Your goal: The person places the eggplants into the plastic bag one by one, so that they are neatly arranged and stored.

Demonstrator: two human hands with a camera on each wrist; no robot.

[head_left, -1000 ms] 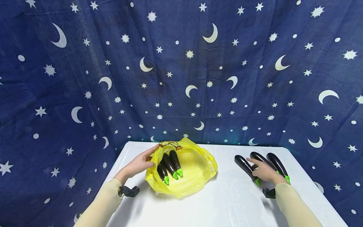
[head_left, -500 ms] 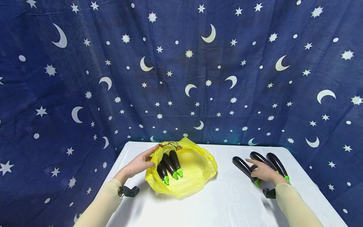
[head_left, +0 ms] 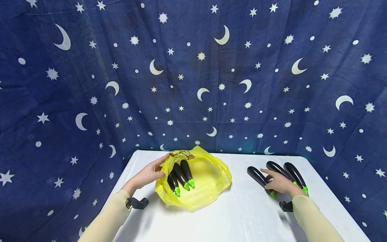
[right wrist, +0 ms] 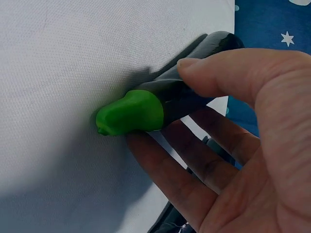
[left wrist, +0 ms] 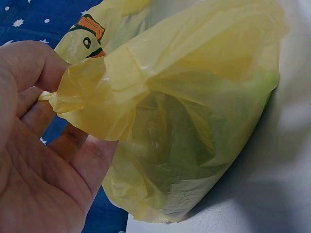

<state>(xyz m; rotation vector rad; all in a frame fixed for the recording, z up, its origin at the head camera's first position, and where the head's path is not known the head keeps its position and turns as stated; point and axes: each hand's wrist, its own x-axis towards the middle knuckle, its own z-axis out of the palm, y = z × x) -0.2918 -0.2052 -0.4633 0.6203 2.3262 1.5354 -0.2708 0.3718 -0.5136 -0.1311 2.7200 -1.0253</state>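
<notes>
On the left of the head view, my left hand [head_left: 147,175] holds the rim of a yellow plastic bag [head_left: 208,193] between thumb and fingers. The bag's mouth faces me, and three dark eggplants [head_left: 180,174] with green stem ends lie inside it on the left. Over to the right, my right hand [head_left: 279,184] pinches another eggplant [head_left: 256,175] near its stem end. In the right wrist view its thumb lies on one side of that eggplant [right wrist: 177,94] and the fingers on the other. Two more eggplants [head_left: 294,173] lie just beyond this hand, partly hidden by it.
A white cloth [head_left: 235,215] covers the table. Behind it hangs a dark blue curtain [head_left: 187,74] with moons and stars. Each wrist wears a black strap-on device [head_left: 138,203]. The bag stands apart from the eggplants on the right.
The eggplant at my right hand has shifted slightly to the left and turned a little, with its far end swinging left. My left hand and the bag have stayed put.
</notes>
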